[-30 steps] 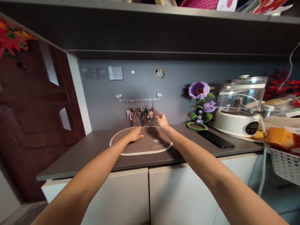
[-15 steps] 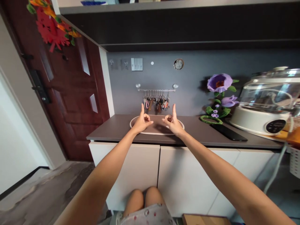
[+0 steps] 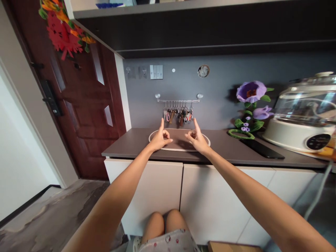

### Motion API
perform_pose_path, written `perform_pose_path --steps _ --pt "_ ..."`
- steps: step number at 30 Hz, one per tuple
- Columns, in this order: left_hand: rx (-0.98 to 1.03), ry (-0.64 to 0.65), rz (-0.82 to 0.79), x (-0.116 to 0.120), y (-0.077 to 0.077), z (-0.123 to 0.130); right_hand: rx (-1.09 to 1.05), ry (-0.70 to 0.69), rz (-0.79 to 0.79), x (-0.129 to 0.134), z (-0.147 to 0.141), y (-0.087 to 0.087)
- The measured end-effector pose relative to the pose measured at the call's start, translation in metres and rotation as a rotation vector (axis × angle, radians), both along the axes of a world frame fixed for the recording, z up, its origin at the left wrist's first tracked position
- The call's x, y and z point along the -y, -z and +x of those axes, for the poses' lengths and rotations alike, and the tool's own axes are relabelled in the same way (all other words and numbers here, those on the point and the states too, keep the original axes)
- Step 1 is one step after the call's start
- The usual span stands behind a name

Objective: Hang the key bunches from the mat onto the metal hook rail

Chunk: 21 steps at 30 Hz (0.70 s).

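Both arms reach forward over an oval mat (image 3: 181,147) with a pale rim, lying on the dark countertop (image 3: 128,144). My left hand (image 3: 160,137) hovers above the mat's left part, index finger pointing up, thumb stretched inward, the other fingers curled; it holds nothing. My right hand (image 3: 196,137) mirrors it over the right part, index finger raised and thumb out, also with nothing in it. A gap separates the two hands. Behind them, several keys (image 3: 181,115) hang from a metal rail (image 3: 178,101) on the grey wall.
On the right stand a purple flower decoration (image 3: 251,92), a black phone (image 3: 262,148) and a clear-topped white appliance (image 3: 294,134). A dark shelf (image 3: 199,31) overhangs the counter. A red-brown door (image 3: 86,122) is at the left.
The view has shifted slightly, so the surroundings appear farther right. My right hand's index finger leans more to the left, and its thumb and curled fingers look farther apart.
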State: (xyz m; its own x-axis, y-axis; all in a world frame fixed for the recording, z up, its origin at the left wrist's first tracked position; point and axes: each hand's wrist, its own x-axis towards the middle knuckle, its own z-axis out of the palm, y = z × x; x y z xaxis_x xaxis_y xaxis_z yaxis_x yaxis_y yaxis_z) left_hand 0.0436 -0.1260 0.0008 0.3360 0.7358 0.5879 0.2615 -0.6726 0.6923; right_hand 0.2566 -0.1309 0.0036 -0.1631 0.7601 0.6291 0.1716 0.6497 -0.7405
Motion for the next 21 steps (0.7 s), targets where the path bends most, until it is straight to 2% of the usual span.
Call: perform_pose_path --steps 5,8,10,13,16,21 --pt "0.058 -0.205 -0.125 -0.038 -0.007 -0.009 0.001 0.195 -0.108 -0.05 0.028 -0.007" --pt "0.09 -0.342 -0.223 -0.07 -0.017 -0.013 -0.024 0.269 -0.216 -0.084 0.047 -0.019" --pt "0.101 -0.379 -0.278 -0.094 -0.025 -0.014 -0.06 0.306 -0.27 -0.105 0.056 -0.028" --pt "0.173 -0.348 -0.313 -0.133 -0.036 -0.01 -0.106 0.313 -0.34 -0.132 0.061 -0.042" --pt "0.313 -0.264 -0.312 -0.165 -0.046 -0.002 -0.117 0.264 -0.384 -0.152 0.058 -0.051" --pt "0.544 -0.024 -0.357 -0.196 -0.053 0.013 -0.203 0.197 -0.399 -0.178 0.048 -0.051"
